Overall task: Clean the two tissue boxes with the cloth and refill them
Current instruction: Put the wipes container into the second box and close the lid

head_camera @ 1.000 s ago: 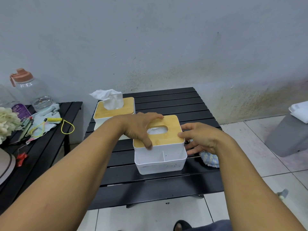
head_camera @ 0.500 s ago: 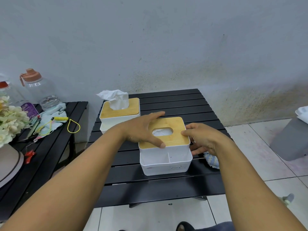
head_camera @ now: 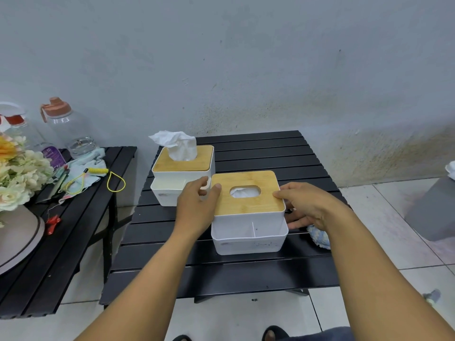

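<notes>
Two white tissue boxes with bamboo lids stand on a black slatted table (head_camera: 258, 148). The near box (head_camera: 248, 232) has its lid (head_camera: 246, 200) on, with white tissue showing low in the oval slot. My left hand (head_camera: 197, 205) holds the lid's left edge, thumb on top. My right hand (head_camera: 310, 205) holds the box's right side, thumb on the lid's edge and fingers along the wall. The far box (head_camera: 182, 175) has a tissue standing up out of its lid. A light blue cloth (head_camera: 320, 238) lies on the table, partly hidden under my right wrist.
A second black table (head_camera: 73, 242) on the left carries flowers (head_camera: 17, 173), plastic jugs (head_camera: 66, 129), a rag, a yellow cord and a grey round object. A grey bin (head_camera: 433, 207) stands on the tiled floor at the right. The wall is just behind.
My left hand slid from over the lid's top to its left edge. My right hand stays at the box's right side. The view shifted, so the box sits further right in frame.
</notes>
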{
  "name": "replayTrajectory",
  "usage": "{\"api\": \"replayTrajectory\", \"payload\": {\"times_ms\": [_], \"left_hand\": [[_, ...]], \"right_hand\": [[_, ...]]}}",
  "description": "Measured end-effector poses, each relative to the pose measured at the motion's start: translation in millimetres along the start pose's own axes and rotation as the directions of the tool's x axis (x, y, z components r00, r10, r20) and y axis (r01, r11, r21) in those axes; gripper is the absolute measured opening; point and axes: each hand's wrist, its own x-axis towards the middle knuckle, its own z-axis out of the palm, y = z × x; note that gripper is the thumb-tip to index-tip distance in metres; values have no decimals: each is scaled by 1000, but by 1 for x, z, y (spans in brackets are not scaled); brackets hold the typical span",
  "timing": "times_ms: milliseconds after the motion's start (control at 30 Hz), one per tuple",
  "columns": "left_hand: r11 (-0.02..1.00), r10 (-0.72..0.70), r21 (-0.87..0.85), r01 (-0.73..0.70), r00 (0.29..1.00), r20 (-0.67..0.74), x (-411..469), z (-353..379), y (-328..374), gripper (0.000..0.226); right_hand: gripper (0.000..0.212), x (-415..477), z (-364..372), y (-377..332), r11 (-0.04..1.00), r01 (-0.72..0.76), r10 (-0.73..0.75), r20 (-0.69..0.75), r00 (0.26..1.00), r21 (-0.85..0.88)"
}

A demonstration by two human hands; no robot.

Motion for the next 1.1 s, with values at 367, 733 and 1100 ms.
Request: {"api": "replayTrajectory", "payload": {"times_ms": [367,733,1100], "left_hand": [[849,-164,-441,292,938,306,-28,6,-8,33],[674,51,-692,258,918,393,-35,-24,-1,75],[754,105,-646,122,948,301,-34,-27,-15,93]], "right_hand": [[22,-7,5,0,998,31,-30,-5,1000,59],[19,-56,15,-26,944,328,-328,-148,933,-26],[23,-71,62,-45,529,371,-728,-184,660,-763]]}}
